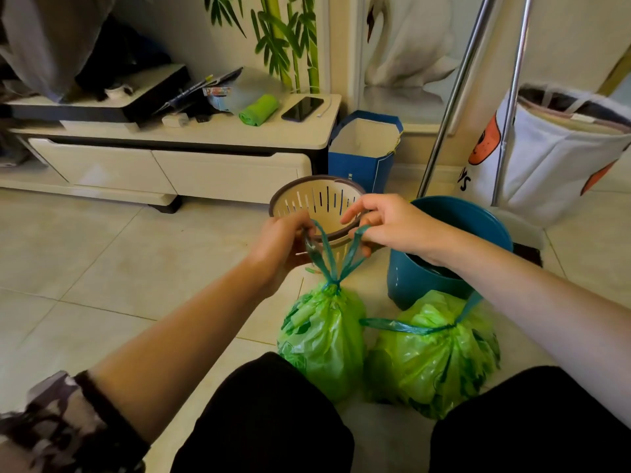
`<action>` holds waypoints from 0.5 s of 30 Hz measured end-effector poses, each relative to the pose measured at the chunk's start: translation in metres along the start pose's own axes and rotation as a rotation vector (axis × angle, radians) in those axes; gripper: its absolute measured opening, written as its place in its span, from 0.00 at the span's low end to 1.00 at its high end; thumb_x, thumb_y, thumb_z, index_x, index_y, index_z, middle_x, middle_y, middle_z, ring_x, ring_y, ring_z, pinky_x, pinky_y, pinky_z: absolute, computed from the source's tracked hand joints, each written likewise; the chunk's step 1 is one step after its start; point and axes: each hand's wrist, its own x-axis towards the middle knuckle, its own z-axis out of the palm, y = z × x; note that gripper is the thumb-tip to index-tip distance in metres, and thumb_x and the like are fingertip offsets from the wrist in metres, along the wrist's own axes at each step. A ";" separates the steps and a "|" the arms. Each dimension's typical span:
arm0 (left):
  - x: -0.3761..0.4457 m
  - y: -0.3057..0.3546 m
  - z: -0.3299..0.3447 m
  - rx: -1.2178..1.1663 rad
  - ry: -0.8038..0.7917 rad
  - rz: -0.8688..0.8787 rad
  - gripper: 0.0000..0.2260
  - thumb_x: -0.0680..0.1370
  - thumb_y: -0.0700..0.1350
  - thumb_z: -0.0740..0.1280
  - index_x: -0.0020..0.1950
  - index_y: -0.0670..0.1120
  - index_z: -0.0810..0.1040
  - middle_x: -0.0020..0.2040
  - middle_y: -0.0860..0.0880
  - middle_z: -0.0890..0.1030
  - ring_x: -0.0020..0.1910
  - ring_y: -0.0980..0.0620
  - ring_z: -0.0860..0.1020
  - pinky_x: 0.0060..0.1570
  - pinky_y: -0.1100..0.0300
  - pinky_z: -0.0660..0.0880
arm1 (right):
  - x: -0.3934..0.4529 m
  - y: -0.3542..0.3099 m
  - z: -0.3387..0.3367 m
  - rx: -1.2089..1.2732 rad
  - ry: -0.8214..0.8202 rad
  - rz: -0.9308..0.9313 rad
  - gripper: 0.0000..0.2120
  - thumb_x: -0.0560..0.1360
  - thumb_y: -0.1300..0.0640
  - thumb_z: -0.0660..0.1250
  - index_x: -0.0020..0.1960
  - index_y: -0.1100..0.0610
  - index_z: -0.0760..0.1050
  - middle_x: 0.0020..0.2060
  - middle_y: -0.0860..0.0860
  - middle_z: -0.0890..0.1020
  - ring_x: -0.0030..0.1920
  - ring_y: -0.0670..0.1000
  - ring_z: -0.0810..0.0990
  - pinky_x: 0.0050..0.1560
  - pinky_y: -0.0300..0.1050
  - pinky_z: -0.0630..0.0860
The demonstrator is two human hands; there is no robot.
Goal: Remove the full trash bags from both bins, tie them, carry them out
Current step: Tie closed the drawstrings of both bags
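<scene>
Drawstrings (329,254) (teal) between both hands (283,244)

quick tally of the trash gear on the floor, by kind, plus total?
Green plastic trash bags: 2, the left one with drawstrings held by left hand and right hand, the right one cinched.
Bins: 2, a beige slotted plastic bin and a teal round bin.
Total: 4
</scene>
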 end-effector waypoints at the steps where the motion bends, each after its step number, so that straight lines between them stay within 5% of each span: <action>1: 0.000 0.001 0.006 -0.032 -0.019 -0.032 0.09 0.73 0.39 0.59 0.32 0.44 0.70 0.30 0.46 0.73 0.32 0.49 0.74 0.38 0.56 0.74 | -0.002 -0.004 -0.001 -0.048 -0.007 -0.019 0.16 0.72 0.72 0.62 0.54 0.56 0.75 0.39 0.62 0.80 0.39 0.58 0.83 0.49 0.56 0.80; 5: 0.000 0.000 0.023 -0.055 -0.064 -0.021 0.08 0.75 0.38 0.61 0.36 0.42 0.73 0.32 0.45 0.75 0.36 0.47 0.79 0.41 0.54 0.78 | -0.007 -0.015 -0.004 -0.238 0.024 -0.103 0.21 0.70 0.70 0.65 0.59 0.53 0.70 0.30 0.51 0.76 0.34 0.51 0.78 0.45 0.55 0.80; 10: -0.001 -0.005 0.039 -0.047 -0.092 -0.002 0.07 0.77 0.37 0.60 0.40 0.39 0.76 0.36 0.42 0.81 0.39 0.46 0.82 0.42 0.56 0.78 | -0.007 -0.015 -0.005 -0.271 0.085 -0.087 0.19 0.70 0.67 0.66 0.57 0.55 0.67 0.29 0.50 0.75 0.31 0.49 0.75 0.40 0.51 0.77; 15: -0.002 -0.010 0.042 0.132 -0.219 -0.022 0.13 0.79 0.45 0.58 0.47 0.37 0.78 0.37 0.42 0.80 0.37 0.47 0.78 0.45 0.52 0.75 | -0.005 -0.013 -0.008 -0.264 0.129 -0.049 0.16 0.70 0.67 0.67 0.55 0.55 0.70 0.30 0.49 0.77 0.33 0.47 0.77 0.40 0.46 0.76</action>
